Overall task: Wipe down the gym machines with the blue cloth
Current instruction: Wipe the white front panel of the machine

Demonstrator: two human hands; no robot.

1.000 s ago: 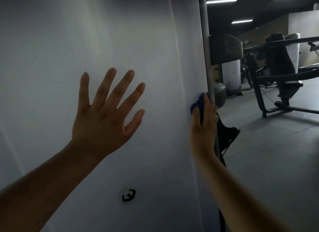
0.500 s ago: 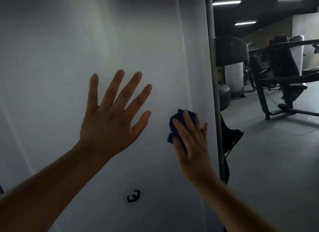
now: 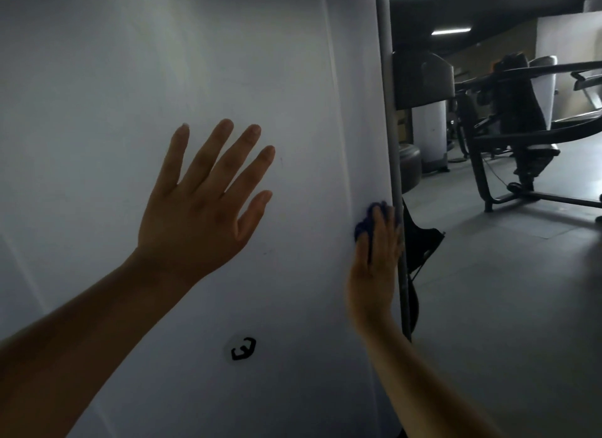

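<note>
The right hand (image 3: 374, 268), fingers straight, pressed the blue cloth (image 3: 365, 225) against the white machine panel (image 3: 97, 111) at its right edge, just beside a grey post (image 3: 389, 111). The left hand (image 3: 202, 206) lay flat on the panel, fingers spread, holding nothing. Bare panel stretched between them. To the right, grey floor (image 3: 505, 307) reached a far dark machine (image 3: 521, 128).

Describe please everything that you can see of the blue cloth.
The blue cloth is dark blue, looks soft and is bunched up. Only its top and left parts show past the fingers. The right hand presses it with straight fingers against the white panel, near the panel's right edge, beside the grey post. Its full shape is hidden.
</note>
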